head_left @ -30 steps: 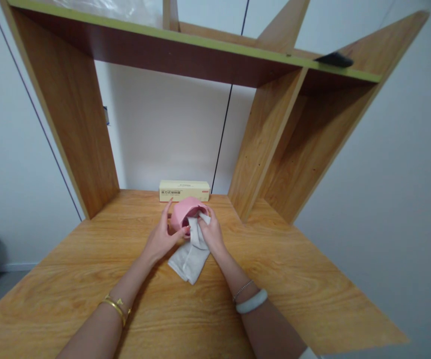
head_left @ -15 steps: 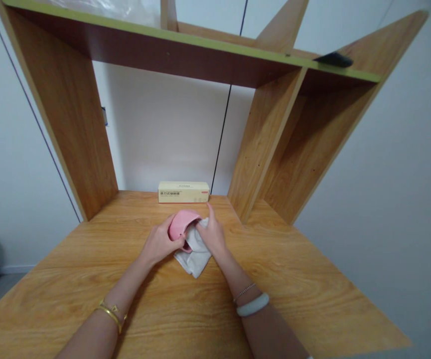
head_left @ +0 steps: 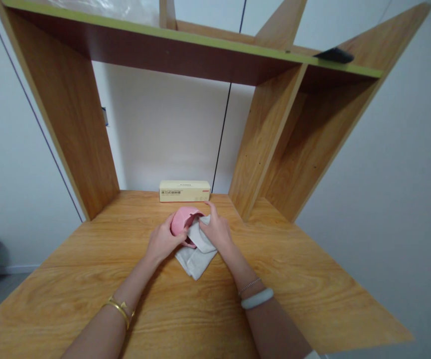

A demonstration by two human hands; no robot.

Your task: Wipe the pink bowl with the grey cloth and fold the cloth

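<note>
In my left hand [head_left: 165, 238] is a pink bowl [head_left: 181, 219], tilted on its side with its opening turned to the right. My left thumb presses on the near rim while the fingers wrap behind it. A light grey cloth [head_left: 199, 249] is pinched in my right hand [head_left: 217, 229], at the bowl's mouth. Part of the cloth reaches into the bowl, and its lower corner hangs toward the tabletop. The right index finger sticks up and away from the cloth. The bowl's far inner side is partly hidden by the cloth.
A cream cling-film box [head_left: 184, 191] lies at the back of the wooden table [head_left: 185, 319]. Wooden side panels [head_left: 64, 119] and an upright divider [head_left: 269, 144] carry an overhead shelf [head_left: 155, 50]. On that shelf are clear plastic [head_left: 114, 10] and a dark flat object [head_left: 335, 55].
My right hand has drawn slightly to the right with the cloth, out from the bowl's inside. The bowl has turned a little in my left hand.
</note>
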